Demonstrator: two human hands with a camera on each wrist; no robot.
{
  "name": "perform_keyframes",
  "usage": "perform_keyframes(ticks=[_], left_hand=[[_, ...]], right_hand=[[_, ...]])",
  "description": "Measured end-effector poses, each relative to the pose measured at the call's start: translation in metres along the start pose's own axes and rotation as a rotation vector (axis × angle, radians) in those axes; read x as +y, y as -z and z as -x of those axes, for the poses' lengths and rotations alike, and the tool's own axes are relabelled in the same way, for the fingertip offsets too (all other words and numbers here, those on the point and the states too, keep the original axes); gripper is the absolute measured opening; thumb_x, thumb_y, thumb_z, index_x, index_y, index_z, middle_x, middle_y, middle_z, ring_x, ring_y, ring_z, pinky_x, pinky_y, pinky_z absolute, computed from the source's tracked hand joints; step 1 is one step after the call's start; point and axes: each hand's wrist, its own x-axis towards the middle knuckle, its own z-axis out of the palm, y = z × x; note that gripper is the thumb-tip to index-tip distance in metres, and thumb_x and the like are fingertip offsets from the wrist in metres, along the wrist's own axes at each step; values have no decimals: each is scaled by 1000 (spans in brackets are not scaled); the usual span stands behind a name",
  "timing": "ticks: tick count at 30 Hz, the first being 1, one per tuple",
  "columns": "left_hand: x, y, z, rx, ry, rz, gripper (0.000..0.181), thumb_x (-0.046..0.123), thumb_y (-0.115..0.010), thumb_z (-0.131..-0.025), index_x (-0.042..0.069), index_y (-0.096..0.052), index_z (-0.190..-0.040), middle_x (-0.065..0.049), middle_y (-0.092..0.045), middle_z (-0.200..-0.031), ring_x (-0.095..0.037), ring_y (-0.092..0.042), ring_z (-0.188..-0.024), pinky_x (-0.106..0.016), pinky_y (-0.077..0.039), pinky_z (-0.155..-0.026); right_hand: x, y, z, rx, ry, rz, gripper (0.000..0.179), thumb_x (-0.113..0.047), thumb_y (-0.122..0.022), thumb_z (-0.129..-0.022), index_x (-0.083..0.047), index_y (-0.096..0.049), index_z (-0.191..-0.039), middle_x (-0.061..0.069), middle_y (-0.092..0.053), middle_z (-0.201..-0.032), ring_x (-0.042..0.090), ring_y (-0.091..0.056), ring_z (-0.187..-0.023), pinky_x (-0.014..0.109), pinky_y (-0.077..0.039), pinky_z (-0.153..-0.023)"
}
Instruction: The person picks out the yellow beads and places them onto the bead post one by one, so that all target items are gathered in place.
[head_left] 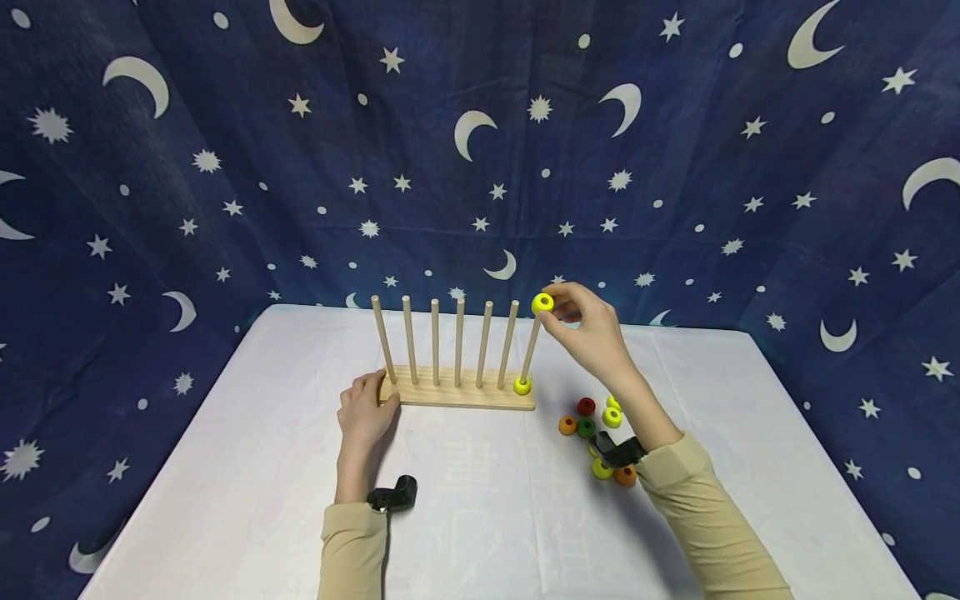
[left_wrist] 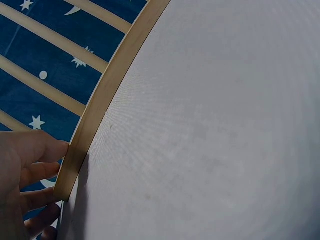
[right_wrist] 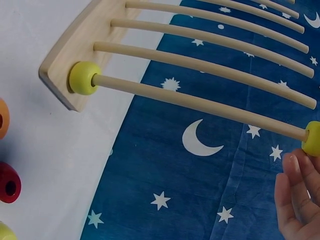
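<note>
My right hand (head_left: 588, 329) pinches a yellow bead (head_left: 542, 303) at the top of the rightmost peg (head_left: 530, 350). In the right wrist view the peg's tip meets the hole of this held yellow bead (right_wrist: 312, 139). Another yellow bead (head_left: 522, 386) sits at the foot of the same peg, against the wooden base (head_left: 450, 398). The other pegs on the base are bare. At the base's left end, my left hand (head_left: 366, 410) grips the wood, thumb on the front edge and fingers behind; the left wrist view shows the fingers (left_wrist: 42, 172) around that end.
Right of the base lie loose beads: a red bead (head_left: 586, 407), a green bead (head_left: 586, 427), an orange bead (head_left: 567, 425) and several yellow ones, partly under the right forearm. A dark blue curtain (head_left: 420, 150) with moons and stars hangs behind the white-covered table (head_left: 465, 500).
</note>
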Motion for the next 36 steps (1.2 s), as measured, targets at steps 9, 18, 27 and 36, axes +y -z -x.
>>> perform_keyframes(ticks=[9, 18, 27, 36], left_hand=[[1, 1, 1, 0, 2, -1, 56, 22, -57, -90, 5, -44, -142, -22, -41, -144, -42, -29, -133, -61, -22, -105], [1, -1, 0, -4, 9, -12, 56, 23, -57, -90, 6, -44, -142, -21, -40, -145, -42, -28, -134, -60, -23, -105], [1, -2, -1, 4, 10, -17, 56, 22, -57, -90, 5, -44, -142, -22, -40, -145, -43, -28, -135, -62, -23, -106], [0, -1, -1, -8, 3, -27, 57, 22, -57, -90, 6, -43, -143, -21, -39, -146, -43, -27, -135, -62, -23, -106]], right_hand=[[2, -1, -1, 0, -1, 6, 32, -18, -68, -87, -9, -62, -118, 8, -66, -105, 24, -65, -92, 42, -54, -85], [2, -2, 0, 6, -4, 10, 32, -19, -68, -88, -9, -62, -118, 8, -66, -104, 23, -64, -93, 40, -54, -84], [1, -2, 2, -8, -23, -10, 32, -21, -66, -90, -11, -62, -120, 8, -66, -110, 23, -64, -95, 40, -52, -85], [0, 1, 7, 14, -5, -26, 30, -18, -66, -89, -10, -63, -119, 9, -66, -110, 24, -64, -96, 42, -53, -85]])
